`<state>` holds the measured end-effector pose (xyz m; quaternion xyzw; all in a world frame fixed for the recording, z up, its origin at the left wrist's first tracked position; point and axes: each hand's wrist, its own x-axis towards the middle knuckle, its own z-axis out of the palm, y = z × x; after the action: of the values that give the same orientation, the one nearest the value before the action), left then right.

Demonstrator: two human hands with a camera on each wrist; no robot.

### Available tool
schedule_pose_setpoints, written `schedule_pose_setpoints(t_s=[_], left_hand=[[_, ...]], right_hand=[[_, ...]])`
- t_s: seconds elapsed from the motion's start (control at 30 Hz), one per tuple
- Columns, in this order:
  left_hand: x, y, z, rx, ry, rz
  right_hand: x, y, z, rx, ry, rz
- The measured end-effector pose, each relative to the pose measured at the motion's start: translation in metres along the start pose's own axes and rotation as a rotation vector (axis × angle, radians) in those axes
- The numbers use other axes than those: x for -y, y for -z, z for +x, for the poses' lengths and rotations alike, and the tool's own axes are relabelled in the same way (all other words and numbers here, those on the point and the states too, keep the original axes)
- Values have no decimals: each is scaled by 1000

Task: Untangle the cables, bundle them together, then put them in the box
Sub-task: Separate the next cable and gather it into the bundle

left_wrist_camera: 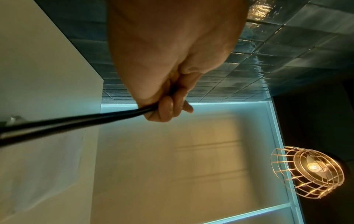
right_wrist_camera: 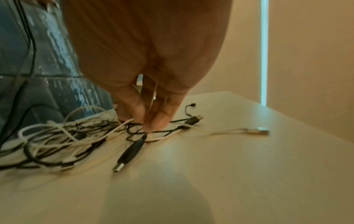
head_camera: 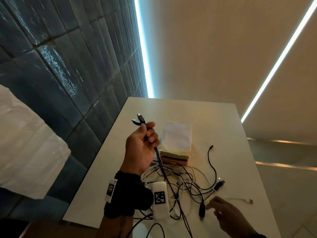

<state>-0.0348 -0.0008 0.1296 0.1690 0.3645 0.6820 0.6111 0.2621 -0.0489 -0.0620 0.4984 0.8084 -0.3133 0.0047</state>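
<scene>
The left hand (head_camera: 142,148), at the frame centre, clenches a black cable (head_camera: 158,157) with both plugs up to pull it from the tangle (head_camera: 180,184) on the worktop (head_camera: 223,127), while the right hand's (head_camera: 228,215) fingers (right_wrist_camera: 153,119) reach, extended, into the tangle, lower right, perhaps pinching a strand, and the box (head_camera: 175,158) waits behind

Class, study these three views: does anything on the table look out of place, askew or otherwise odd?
Yes: black and white cables lie in one knotted heap on the table, plugs straying out sideways. The left hand grips a black cable lifted taut from it; the right hand reaches its fingertips into the heap. Nothing looks spilled or broken.
</scene>
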Motion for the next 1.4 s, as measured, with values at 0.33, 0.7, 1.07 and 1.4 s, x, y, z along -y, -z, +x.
schedule_pose_setpoints(t_s=[0.33, 0.7, 1.07, 1.4], left_hand=[[5, -7, -8, 169, 8, 189], [43, -14, 0, 53, 30, 527], [59, -27, -3, 14, -27, 816], [53, -38, -13, 76, -92, 713]], right_hand=[[-12, -25, 41, 68, 162, -183], [57, 48, 75, -482, -29, 594], [136, 111, 55, -339, 213, 1113], [156, 122, 51, -346, 279, 1082]])
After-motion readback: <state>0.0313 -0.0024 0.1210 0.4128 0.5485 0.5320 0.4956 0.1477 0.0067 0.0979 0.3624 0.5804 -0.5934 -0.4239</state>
